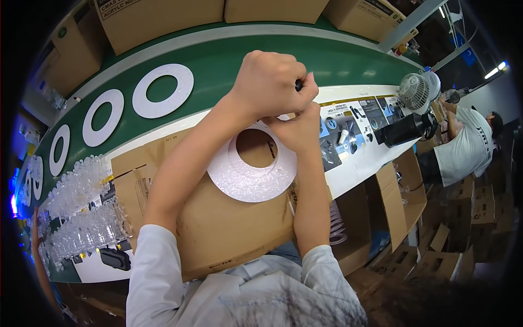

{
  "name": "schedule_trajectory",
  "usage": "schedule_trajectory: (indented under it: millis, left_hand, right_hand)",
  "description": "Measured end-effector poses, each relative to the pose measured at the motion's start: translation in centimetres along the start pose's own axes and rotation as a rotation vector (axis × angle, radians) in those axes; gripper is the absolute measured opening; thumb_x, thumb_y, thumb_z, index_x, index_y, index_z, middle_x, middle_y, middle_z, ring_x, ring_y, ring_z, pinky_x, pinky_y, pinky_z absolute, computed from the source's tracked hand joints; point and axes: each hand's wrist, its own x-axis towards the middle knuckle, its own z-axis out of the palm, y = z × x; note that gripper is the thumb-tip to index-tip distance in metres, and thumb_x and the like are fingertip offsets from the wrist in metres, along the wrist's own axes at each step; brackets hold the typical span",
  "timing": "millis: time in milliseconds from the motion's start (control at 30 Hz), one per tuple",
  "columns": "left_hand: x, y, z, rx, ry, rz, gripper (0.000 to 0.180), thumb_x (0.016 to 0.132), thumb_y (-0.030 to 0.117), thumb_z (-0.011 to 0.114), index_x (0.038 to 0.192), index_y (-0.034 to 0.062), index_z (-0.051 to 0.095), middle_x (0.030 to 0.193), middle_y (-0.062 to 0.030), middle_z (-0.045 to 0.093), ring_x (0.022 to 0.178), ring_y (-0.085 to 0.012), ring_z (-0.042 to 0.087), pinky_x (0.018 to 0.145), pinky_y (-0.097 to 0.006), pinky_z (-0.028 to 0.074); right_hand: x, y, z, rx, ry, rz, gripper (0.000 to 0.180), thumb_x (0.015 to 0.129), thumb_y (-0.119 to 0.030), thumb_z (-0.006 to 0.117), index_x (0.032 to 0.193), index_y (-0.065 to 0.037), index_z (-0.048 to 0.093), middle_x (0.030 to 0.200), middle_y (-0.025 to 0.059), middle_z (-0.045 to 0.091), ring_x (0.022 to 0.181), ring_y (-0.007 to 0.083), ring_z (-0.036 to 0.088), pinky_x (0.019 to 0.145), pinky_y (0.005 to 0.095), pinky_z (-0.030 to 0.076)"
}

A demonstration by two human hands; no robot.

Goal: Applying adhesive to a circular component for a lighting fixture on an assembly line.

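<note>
A glittery white ring (pixel 253 188) with a round central hole and a raised inner rim rests on a brown cardboard box (pixel 229 229) in front of me. Above its far edge my left hand (pixel 269 82) is closed in a fist, with the dark end of a black handle (pixel 298 85) showing between thumb and fingers. The rest of that handle is hidden. My right hand (pixel 297 128) is closed just below the left, at the ring's far right edge. Its fingertips are covered, so what they grip cannot be made out.
More white rings (pixel 182 73) lie in a row on the green conveyor belt (pixel 218 60). Clear plastic parts (pixel 87 218) crowd the left, near a black object (pixel 115 259). To the right are a black cylinder (pixel 403 129), a fan (pixel 415 90), open cartons (pixel 406 201) and a co-worker (pixel 466 139).
</note>
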Motion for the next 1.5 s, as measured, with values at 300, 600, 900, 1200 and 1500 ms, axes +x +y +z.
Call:
schedule_trajectory:
  millis: [300,600,900,1200,1500]
  left_hand:
    - [-0.3,-0.3,0.2,0.036,-0.035,-0.03,0.024,0.067,0.013,0.07,0.049,0.0056,0.055,0.047,-0.0062,0.05,0.039,-0.0231,0.048,0.039,-0.032,0.039]
    - [0.7,0.9,-0.8,0.0,-0.049,-0.022,0.026,0.067,0.02,0.072,0.053,0.0068,0.054,0.052,-0.0055,0.052,0.045,-0.0226,0.049,0.044,-0.033,0.041]
    - [0.1,0.8,-0.1,-0.026,0.001,0.066,0.022,0.064,0.012,0.071,0.053,0.0074,0.052,0.049,-0.0047,0.047,0.042,-0.021,0.046,0.04,-0.031,0.036]
    - [-0.3,0.2,0.5,-0.058,0.021,0.023,0.022,0.065,0.008,0.069,0.051,0.0057,0.052,0.046,-0.0053,0.045,0.039,-0.0208,0.044,0.038,-0.031,0.034]
    - [-0.3,0.2,0.8,-0.042,0.007,0.014,0.022,0.067,0.009,0.068,0.051,0.0054,0.052,0.046,-0.0059,0.045,0.039,-0.0215,0.044,0.038,-0.032,0.035]
  right_hand:
    - [0.0,-0.2,-0.2,-0.018,-0.028,0.047,0.033,0.066,-0.011,0.083,0.092,0.002,0.069,0.08,0.0144,0.072,0.075,0.0246,0.072,0.066,0.0323,0.055]
    - [-0.4,-0.2,-0.6,-0.026,-0.028,0.126,0.031,0.065,-0.009,0.084,0.09,0.002,0.068,0.085,0.0102,0.073,0.084,0.0204,0.071,0.075,0.0325,0.054]
    - [-0.4,-0.2,-0.9,-0.102,0.028,-0.063,0.037,0.063,-0.011,0.085,0.092,0.0,0.066,0.082,0.0099,0.072,0.076,0.024,0.072,0.065,0.0321,0.055]
    - [-0.5,-0.1,-1.1,-0.183,-0.001,-0.091,0.039,0.062,-0.012,0.085,0.092,0.001,0.066,0.079,0.0117,0.071,0.073,0.025,0.072,0.063,0.0321,0.055]
    - [-0.4,-0.1,-1.3,-0.159,-0.025,-0.053,0.039,0.06,-0.01,0.085,0.093,0.002,0.066,0.081,0.0119,0.072,0.075,0.0243,0.072,0.065,0.0321,0.055]
